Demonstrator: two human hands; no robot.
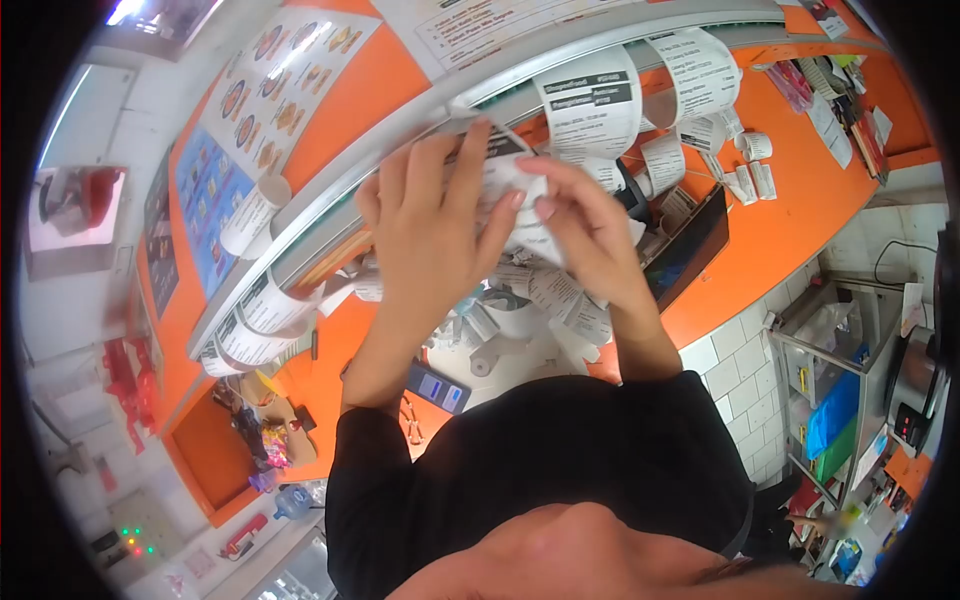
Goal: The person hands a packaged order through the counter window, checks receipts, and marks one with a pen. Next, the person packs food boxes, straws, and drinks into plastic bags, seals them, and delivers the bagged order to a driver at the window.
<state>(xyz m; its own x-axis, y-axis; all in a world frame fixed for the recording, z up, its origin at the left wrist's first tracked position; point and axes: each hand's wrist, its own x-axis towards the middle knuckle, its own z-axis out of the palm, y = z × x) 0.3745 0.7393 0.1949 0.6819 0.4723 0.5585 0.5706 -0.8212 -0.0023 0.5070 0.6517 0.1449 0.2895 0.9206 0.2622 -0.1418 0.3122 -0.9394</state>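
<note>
My left hand [430,210] lies over a white printed paper slip [510,175] at the metal rail [360,150], its fingers spread and pressed on the paper. On the right side of the same slip, my right hand [585,215] pinches its edge between thumb and fingers. The slip looks creased and partly covered by both hands. Just right of it, more curled printed slips [592,112] hang from the rail. Below the hands, a heap of loose paper slips [550,290] fills the space above a white bin [500,365].
A phone [438,388] lies on the orange counter [335,365] below my left forearm. A dark screen [690,245] stands right of my right hand. Curled slips [255,335] hang from the rail's left end. Metal shelves [835,370] stand at the right.
</note>
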